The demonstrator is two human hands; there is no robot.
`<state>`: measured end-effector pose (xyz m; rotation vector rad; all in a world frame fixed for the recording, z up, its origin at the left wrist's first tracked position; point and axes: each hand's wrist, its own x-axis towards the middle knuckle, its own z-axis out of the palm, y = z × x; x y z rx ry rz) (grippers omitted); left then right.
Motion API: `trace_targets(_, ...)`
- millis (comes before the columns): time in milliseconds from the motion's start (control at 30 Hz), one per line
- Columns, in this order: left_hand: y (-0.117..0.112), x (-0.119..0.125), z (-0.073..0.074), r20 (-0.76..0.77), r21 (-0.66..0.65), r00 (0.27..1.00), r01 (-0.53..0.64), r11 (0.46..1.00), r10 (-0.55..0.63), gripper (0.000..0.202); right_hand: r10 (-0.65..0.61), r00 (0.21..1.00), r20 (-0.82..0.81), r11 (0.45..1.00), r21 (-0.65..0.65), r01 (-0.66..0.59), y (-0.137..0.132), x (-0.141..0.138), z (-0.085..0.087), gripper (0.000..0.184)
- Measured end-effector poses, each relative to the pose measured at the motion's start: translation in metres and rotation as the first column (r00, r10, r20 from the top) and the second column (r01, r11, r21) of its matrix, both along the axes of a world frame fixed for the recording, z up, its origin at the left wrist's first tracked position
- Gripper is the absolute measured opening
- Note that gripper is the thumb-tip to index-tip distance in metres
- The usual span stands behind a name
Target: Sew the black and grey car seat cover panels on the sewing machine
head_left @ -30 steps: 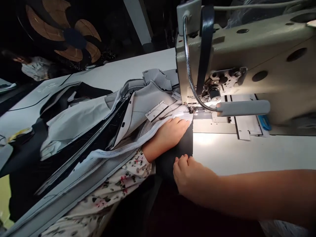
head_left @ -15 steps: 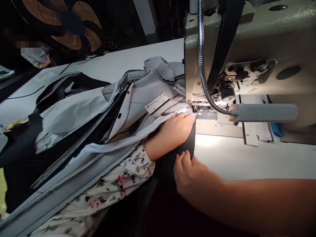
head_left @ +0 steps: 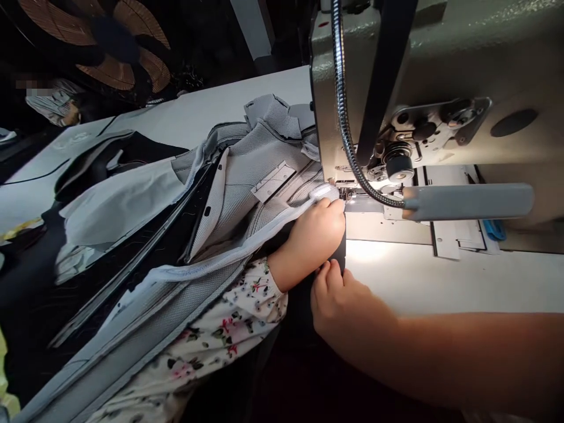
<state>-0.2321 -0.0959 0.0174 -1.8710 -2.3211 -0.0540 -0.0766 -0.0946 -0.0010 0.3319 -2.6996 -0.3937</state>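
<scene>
My left hand, below a floral sleeve, is closed on the edge of a grey and black padded fabric cover, close beside the needle area of a sewing machine. Its fingertips are curled and partly hidden. Just below it, my right hand is closed on the cover's black fabric edge, fingers bent over it. A white-edged seam of the cover runs from the lower left up to the needle area. The needle itself is too small to make out.
A lamp on a flexible metal neck hangs in front of the machine head. Pale pieces and a blue item lie on the white table at right. Behind stand a large fan and, at far left, another person.
The view has shifted, moving the machine slightly left in the picture. Both hands have moved a little toward the machine with the fabric, and my left fingers look more curled.
</scene>
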Motion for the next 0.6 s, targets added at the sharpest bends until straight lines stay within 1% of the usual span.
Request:
trace_targets(100,0.007,0.002,-0.005,-0.051,0.002,0.999,-0.01,1.0,0.01,0.03,-0.008,1.0,0.004,1.0,-0.012,0.008,0.0,-0.003,-0.003,0.036)
trace_targets(200,0.009,0.004,-0.003,-0.073,0.002,0.997,-0.004,1.0,0.004,0.027,-0.033,0.999,0.008,0.999,-0.034,0.033,-0.001,-0.005,-0.003,0.037)
trace_targets(333,-0.001,0.006,0.001,-0.1,0.016,0.995,-0.013,1.0,0.015,0.029,-0.04,0.999,-0.008,0.999,-0.035,0.04,-0.002,-0.005,-0.001,0.035)
trace_targets(467,-0.014,0.006,0.0,-0.116,0.058,0.993,-0.005,0.998,0.012,0.03,-0.048,0.998,-0.032,0.998,-0.043,0.047,-0.002,-0.005,0.001,0.037)
trace_targets(600,-0.013,0.006,-0.004,-0.12,0.064,0.993,-0.012,0.998,0.02,0.033,-0.061,0.997,-0.056,0.997,-0.054,0.058,-0.002,-0.005,0.001,0.036)
